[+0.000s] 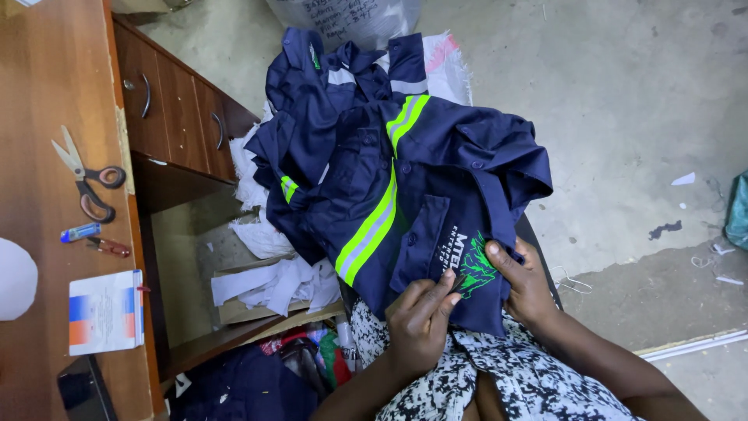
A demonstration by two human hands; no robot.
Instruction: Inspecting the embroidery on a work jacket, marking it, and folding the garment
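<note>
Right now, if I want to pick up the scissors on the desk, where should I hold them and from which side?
Probably by the dark handle loops of the scissors, coming from above. They lie flat on the wooden desk, blades open, pointing away toward the far edge.

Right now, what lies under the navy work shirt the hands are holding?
Under the navy work shirt more navy garments lie on a white sack; the person's patterned lap shows below. Anything beneath is covered.

We see bare forearms, no sleeves, and a black-and-white mottled print fabric garment covering our lap below them.
</note>
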